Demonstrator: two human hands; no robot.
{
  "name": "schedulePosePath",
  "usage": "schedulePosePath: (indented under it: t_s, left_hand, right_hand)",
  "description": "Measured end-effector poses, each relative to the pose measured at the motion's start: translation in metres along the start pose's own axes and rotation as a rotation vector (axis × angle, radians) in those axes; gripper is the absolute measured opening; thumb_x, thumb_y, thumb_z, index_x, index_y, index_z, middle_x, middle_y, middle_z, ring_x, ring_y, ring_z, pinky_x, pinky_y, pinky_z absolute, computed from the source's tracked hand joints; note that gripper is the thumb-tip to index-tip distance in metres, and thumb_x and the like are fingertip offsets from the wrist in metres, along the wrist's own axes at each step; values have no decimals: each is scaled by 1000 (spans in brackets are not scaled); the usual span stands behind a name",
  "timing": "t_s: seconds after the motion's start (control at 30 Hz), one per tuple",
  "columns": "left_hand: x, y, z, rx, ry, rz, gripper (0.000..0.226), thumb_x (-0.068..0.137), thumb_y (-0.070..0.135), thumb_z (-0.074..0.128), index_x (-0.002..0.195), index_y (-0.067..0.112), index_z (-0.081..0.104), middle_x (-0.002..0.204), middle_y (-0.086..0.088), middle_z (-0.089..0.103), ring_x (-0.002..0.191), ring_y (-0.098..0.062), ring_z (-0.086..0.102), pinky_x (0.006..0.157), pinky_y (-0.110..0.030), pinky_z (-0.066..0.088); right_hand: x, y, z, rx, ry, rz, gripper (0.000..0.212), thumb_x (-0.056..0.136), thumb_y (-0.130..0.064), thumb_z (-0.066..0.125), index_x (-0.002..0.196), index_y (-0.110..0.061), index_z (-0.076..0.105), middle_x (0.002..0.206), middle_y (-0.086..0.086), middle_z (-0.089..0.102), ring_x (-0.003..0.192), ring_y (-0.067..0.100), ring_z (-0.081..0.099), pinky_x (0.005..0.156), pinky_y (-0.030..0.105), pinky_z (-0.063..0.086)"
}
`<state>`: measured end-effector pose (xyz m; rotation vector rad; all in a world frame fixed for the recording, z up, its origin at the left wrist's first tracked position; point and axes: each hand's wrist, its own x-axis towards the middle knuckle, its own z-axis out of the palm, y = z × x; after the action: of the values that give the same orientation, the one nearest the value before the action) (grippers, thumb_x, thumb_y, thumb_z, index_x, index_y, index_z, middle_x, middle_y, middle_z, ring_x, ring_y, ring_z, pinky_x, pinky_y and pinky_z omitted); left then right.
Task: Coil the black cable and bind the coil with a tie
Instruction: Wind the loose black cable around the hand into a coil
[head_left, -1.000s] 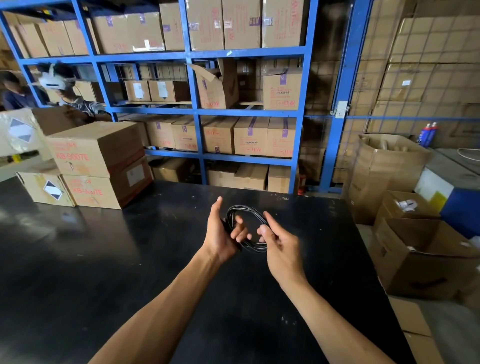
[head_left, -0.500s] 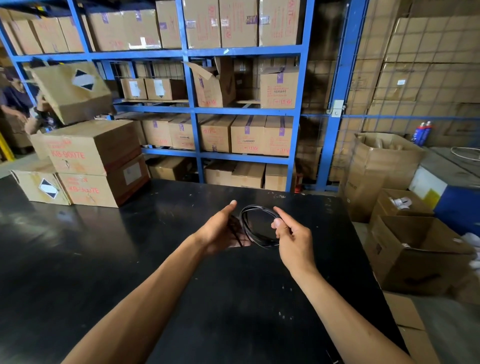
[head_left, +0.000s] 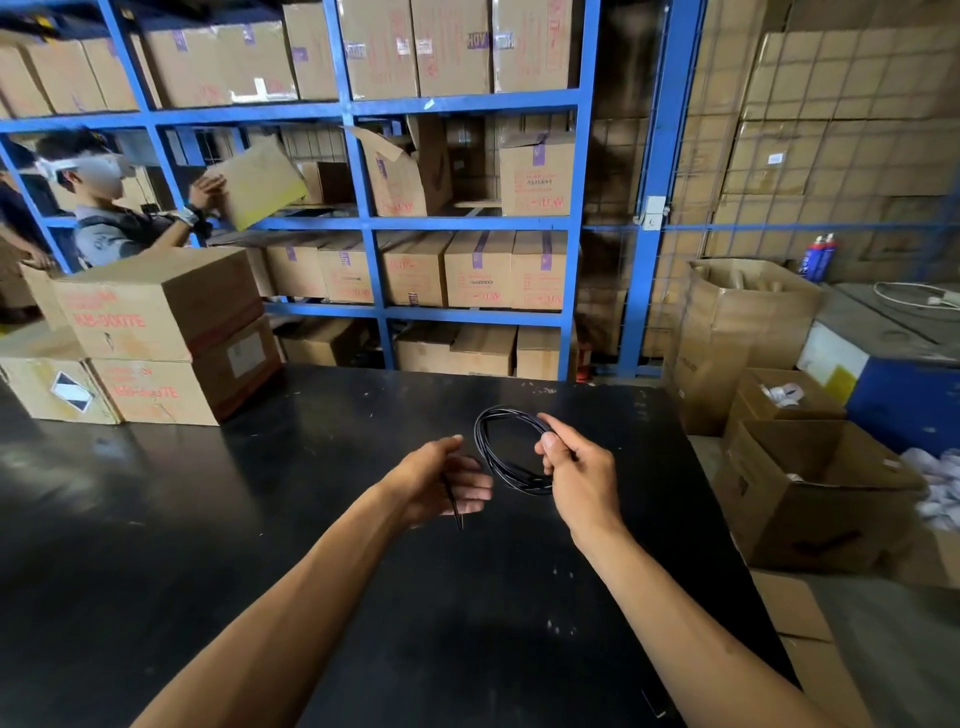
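Observation:
The black cable (head_left: 488, 449) is wound into a round coil held above the black table (head_left: 260, 519). My right hand (head_left: 579, 473) pinches the coil's right side between thumb and fingers. My left hand (head_left: 441, 480) is just left of the coil, apart from it, and holds a thin black tie (head_left: 456, 501) that hangs down from its fingers. The coil's lower right part is hidden behind my right hand.
Stacked cardboard boxes (head_left: 166, 332) sit on the table's far left. Blue shelving (head_left: 374, 223) full of boxes stands behind the table. Open cartons (head_left: 810, 493) stand on the floor to the right. A person (head_left: 109, 208) handles a box at the left shelves.
My left hand has let go of the coil and drawn back left with the tie. My right hand now holds the coil alone. The person at the left has moved a box.

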<state>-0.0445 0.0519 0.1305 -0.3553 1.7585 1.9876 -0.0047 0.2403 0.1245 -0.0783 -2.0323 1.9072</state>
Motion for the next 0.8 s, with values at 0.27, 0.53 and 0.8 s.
schedulePosePath:
  t_s: [0.27, 0.53, 0.8]
  left_hand:
    - [-3, -5, 29, -407, 67, 195, 44, 104, 36, 41, 75, 9, 60, 63, -9, 64, 67, -24, 61, 67, -37, 53]
    - [2, -7, 43, -752, 15, 323, 43, 82, 24, 56, 53, 21, 24, 48, 2, 25, 49, -16, 20, 50, -29, 27]
    - [-5, -8, 43, -702, -97, 371, 53, 79, 21, 54, 43, 20, 15, 47, 1, 10, 45, -15, 10, 55, -31, 10]
  right_hand:
    - [-2, 3, 6, 113, -26, 103, 32, 103, -10, 55, 132, -15, 67, 83, -2, 67, 68, 5, 54, 64, 11, 51]
    - [-9, 6, 22, 55, 4, 56, 29, 104, -15, 54, 127, -22, 71, 89, -9, 74, 80, -9, 65, 68, 1, 45]
    - [-7, 7, 23, 82, 39, 16, 29, 103, -13, 55, 111, -35, 71, 86, -6, 76, 83, 2, 69, 78, 17, 52]
